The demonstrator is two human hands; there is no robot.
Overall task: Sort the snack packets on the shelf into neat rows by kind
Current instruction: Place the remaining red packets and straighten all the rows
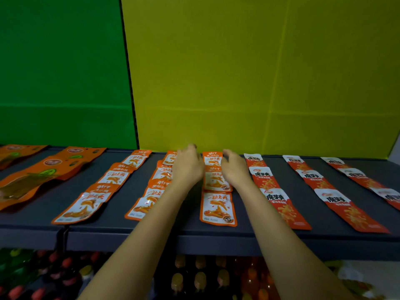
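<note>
Snack packets lie in rows running front to back on a dark grey shelf. Three rows of orange-and-white packets fill the middle: a left row, a middle row and a right row. Right of them lie three rows of red-and-white packets. My left hand and my right hand flank the far packets of the right orange row, fingers spread, one hand on each side. Neither hand grips a packet. My left hand hides part of the middle row.
Larger orange pouches lie in rows at the shelf's left end. Green and yellow back panels stand behind the shelf. Bottles with coloured caps fill the level below. A seam splits the shelf front.
</note>
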